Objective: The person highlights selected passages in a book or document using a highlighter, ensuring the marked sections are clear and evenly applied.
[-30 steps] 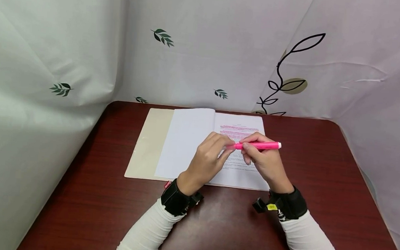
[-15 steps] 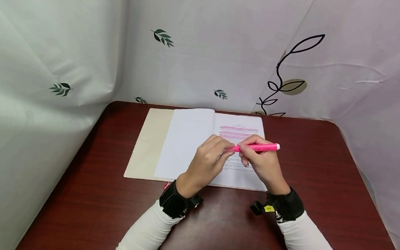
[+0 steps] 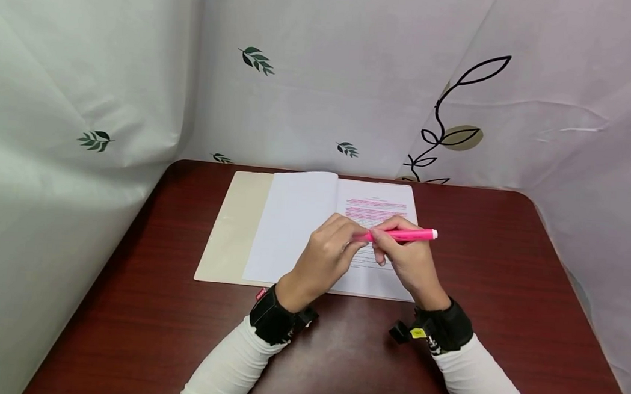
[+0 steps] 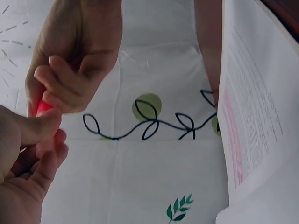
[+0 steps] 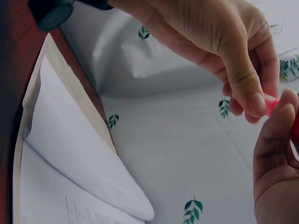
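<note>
A pink highlighter (image 3: 412, 235) with a white end is held level above an open document (image 3: 370, 279). My right hand (image 3: 408, 257) grips its barrel between thumb and fingers. At the other end my left hand (image 3: 323, 255) pinches the paler, see-through pink cap end, largely hidden by the fingers. In the right wrist view a bit of that pale pink end (image 5: 270, 103) shows between the left thumb and the right fingertips. The two hands nearly meet. On the right-hand page, several upper lines of print (image 3: 374, 211) are marked pink.
The document's blank white page (image 3: 292, 226) is turned over to the left, on a cream folder cover (image 3: 229, 234). All of it lies on a dark red-brown table (image 3: 144, 241). A white curtain (image 3: 311, 82) with leaf prints hangs behind and at both sides.
My right hand and the highlighter have shifted slightly left and toward me, closer to the left hand. The left hand stays almost in place, still pinching the cap end.
</note>
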A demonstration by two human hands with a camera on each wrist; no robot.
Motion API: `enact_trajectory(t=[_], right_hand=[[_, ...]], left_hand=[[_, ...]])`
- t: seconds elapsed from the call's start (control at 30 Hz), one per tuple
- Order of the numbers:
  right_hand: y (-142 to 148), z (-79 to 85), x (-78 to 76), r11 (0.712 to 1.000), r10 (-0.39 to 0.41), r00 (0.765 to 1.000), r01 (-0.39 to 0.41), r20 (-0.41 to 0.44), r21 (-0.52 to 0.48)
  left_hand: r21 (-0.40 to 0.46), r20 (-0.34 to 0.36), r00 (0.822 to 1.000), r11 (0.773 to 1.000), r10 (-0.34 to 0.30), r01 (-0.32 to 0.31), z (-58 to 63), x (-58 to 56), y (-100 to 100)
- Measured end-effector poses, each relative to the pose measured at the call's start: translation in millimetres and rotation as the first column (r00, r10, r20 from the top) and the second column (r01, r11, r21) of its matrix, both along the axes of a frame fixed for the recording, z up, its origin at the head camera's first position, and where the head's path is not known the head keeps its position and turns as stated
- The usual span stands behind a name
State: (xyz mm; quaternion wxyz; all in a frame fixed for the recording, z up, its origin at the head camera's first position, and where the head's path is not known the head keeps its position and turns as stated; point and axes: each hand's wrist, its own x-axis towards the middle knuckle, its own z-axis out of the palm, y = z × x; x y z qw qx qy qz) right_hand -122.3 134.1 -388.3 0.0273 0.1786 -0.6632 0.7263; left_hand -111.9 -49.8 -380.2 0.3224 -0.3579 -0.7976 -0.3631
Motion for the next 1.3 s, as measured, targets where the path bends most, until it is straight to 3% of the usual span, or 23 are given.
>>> enact_trajectory(t=[0.13,0.27,0.4,0.5,0.77,1.1,1.3], right_hand=[[3,2.4,-0.9,0.999,0.004,1.0,-0.005,0.024,0.045],[6,5.0,-0.9,0.999,0.031,0.998,-0.029,0.062,-0.036],[8,7.0,-0.5,0.994,0.042,0.999,-0.039,0.034,-0.105],[9,8.5,0.1,0.997,0.011,1.0,-0.01,0.006,-0.079],[12,12.7,1.5,0.995,-0.087,0.996,0.085,0.025,0.057],[20,14.3,-2.9,0.989,-0.148,0.989,0.148,0.021,-0.005],[35,13.1,-8.4,0.992,-0.112,0.994,0.111,0.002,-0.053]], left_hand=[[-0.006,0.048,0.999,1.0,0.023,-0.023,1.9,0.9,-1],[0.016,0.064,0.997,0.999,0.046,-0.047,2.8,2.3,1],[0.037,0.069,0.996,0.997,0.062,-0.065,2.5,2.8,2],[0.041,0.077,0.995,0.997,0.067,-0.07,2.4,3.1,3],[0.012,0.078,0.995,0.998,0.065,-0.066,2.1,3.7,3],[-0.012,0.075,0.995,0.998,0.067,-0.067,1.8,4.4,-1],[-0.066,0.068,0.994,0.995,0.083,-0.079,-3.9,3.6,-15]])
